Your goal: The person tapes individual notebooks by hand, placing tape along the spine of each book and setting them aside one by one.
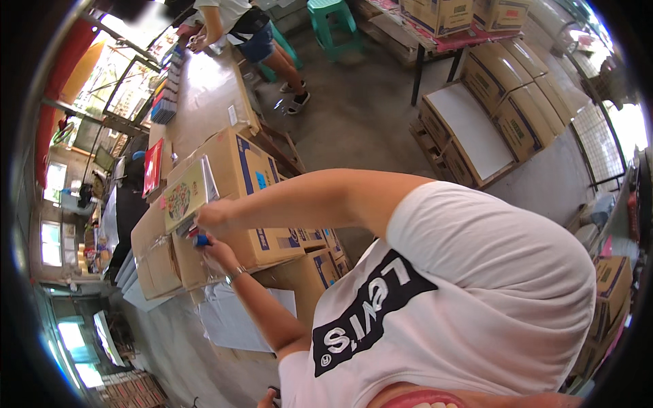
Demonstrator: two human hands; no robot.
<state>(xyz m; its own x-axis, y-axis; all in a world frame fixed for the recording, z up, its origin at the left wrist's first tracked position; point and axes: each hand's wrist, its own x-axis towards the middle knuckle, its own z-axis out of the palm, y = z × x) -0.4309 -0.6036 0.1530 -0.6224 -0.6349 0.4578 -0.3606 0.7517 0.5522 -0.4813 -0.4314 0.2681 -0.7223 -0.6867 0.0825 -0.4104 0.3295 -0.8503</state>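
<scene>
A stack of booklets or notebooks (182,200) with a yellow-green cover and a round floral print lies on a cardboard box (224,160). My right hand (215,216) is closed at the near edge of that stack; what its fingers grip is hidden. Just below it, my left hand (219,256), with a band at the wrist, is closed around a small blue cylindrical object (202,241), too small to name more exactly. Something reddish shows between the two hands.
Beyond the box runs a long wooden table (204,95) with a red book (154,165) and a row of stacked books (166,102). Another person (235,27) works at its far end. Green stools (331,27) and cartons (503,88) stand right. White sheets (235,319) lie below my left arm.
</scene>
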